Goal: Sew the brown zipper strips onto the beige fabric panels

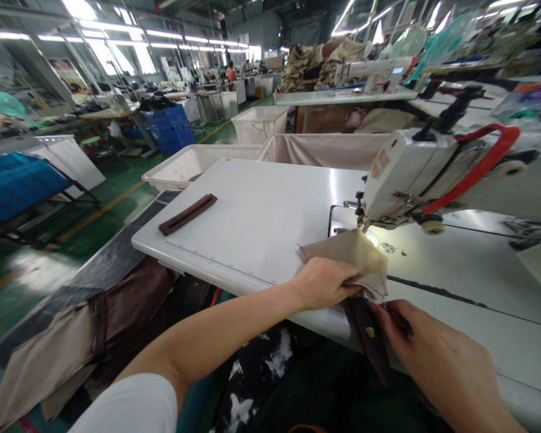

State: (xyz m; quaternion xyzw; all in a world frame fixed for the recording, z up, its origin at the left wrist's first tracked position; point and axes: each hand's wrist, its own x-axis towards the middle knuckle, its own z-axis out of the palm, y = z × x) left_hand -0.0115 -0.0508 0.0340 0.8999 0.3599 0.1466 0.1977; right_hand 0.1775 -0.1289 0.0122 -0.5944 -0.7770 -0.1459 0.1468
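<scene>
A beige piece of fabric (356, 252) lies partly under the needle area of the sewing machine (388, 174) and hangs toward the table's front edge. My left hand (327, 281) grips its near edge, thumb and fingers closed on a fold. Just to the right, my right hand (428, 343) pinches a dark brown fabric strip (369, 337), which dangles below the table edge and joins the beige piece near my fingers. The exact join is hidden by my hands. A lamp on the machine lights the beige fabric.
On the white table (261, 210) lies a brown slotted strip (188, 214). Brown and beige fabric pieces (94, 325) hang at the lower left. White bins (207, 159) stand behind the table; another sewing machine (374, 73) is farther back.
</scene>
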